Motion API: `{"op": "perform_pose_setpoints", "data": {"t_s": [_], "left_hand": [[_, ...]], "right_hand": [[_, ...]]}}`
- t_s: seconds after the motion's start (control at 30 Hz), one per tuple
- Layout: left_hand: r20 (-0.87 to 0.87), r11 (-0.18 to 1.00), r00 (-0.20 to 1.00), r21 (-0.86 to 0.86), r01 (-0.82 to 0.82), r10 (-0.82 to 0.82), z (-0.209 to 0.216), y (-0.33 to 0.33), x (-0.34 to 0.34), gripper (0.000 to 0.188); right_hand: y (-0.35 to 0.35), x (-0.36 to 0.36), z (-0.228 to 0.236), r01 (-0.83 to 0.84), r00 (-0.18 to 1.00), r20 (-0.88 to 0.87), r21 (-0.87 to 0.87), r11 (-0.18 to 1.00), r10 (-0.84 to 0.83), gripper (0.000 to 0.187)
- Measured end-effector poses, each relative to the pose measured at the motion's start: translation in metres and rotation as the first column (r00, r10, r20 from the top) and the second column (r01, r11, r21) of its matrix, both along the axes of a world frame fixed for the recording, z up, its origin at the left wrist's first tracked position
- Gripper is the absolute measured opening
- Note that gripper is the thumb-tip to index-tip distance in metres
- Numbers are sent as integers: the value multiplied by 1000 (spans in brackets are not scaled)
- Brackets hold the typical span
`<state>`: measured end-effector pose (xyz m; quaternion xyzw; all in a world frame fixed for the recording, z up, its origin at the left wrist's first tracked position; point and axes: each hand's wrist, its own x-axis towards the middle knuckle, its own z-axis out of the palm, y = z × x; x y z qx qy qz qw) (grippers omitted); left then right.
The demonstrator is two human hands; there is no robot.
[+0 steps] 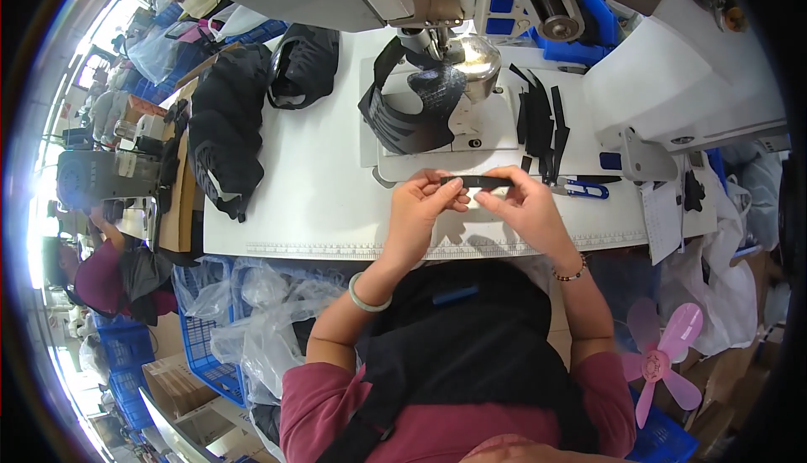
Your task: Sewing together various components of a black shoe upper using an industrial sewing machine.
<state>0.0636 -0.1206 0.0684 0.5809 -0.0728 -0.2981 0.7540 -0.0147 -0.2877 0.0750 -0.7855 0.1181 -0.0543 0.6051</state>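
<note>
Between my two hands a short black fabric strip (477, 181) is stretched level above the front of the white table. My left hand (427, 198) pinches its left end, and my right hand (523, 202) pinches the right end. Beyond them a black shoe upper (416, 114) with a grey pattern sits under the needle of the sewing machine (439, 39), apart from both hands. Right of it lie several loose black strips (538, 118). A pair of blue-handled snips (584, 188) rests just right of my right hand.
Stacked black shoe uppers (225, 118) lie on the table's left side. A ruler strip (353, 249) runs along the front edge. Blue crates (210, 337) and clear plastic bags stand below left. A pink fan (654, 365) is at lower right. Another person (105, 274) sits far left.
</note>
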Motion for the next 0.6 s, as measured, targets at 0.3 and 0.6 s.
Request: {"op": "perform_pose_setpoints", "data": {"t_s": [0.3,0.6], "left_hand": [[37,936,972,-282,-212,232,-3,-11,-29,6],[905,932,393,-13,-361,165,10,-3,-24,20]], "right_hand": [[28,-5,-1,88,996,-55,660,746,-69,22],[16,-1,19,35,998,20,665,746,-64,12]]}}
